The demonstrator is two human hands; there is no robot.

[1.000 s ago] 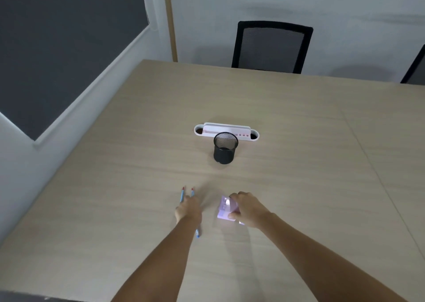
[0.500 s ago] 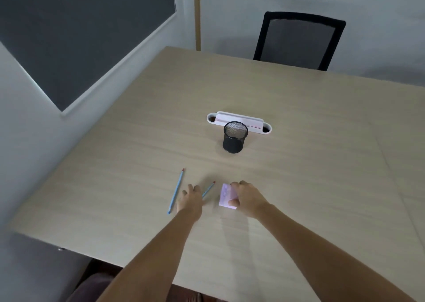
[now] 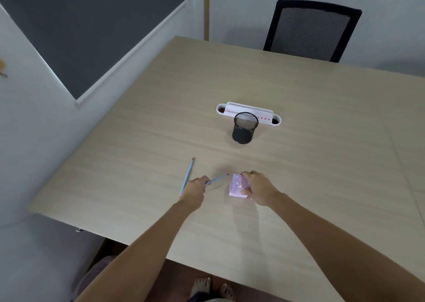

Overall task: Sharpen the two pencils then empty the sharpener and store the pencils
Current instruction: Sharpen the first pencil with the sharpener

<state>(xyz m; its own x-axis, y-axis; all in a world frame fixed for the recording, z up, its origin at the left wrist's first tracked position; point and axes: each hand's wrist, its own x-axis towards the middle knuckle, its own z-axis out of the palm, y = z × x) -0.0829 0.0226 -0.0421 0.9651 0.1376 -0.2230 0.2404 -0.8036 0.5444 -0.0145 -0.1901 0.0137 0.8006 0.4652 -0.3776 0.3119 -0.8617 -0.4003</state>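
**Two hands at a wooden table, one pencil lifted, one sharpener held**

A pale wood-grain table (image 3: 299, 108) fills a grey-walled room, seen from above. On it, the left hand (image 3: 195, 190) has its fingers curled round the lower end of one blue pencil (image 3: 217, 179), pinching it so the shaft angles up and right, its reddish tip pointing at the sharpener and ending just short of it. The right hand (image 3: 258, 188) grips a small lilac pencil sharpener (image 3: 238, 185), thumb and fingers wrapped round its right side, the box resting on the table. A second blue pencil (image 3: 187, 175) lies flat on the table just left of the left hand, untouched, its lower end hidden behind that hand.

Farther out, near the table's middle, stands one black mesh pencil cup (image 3: 244, 128), upright. Directly behind it, one white cable tray (image 3: 248, 113) is set into the tabletop. Beyond the far edge stands one black mesh-backed chair (image 3: 310, 29). A dark wall panel (image 3: 80, 25) hangs at left.
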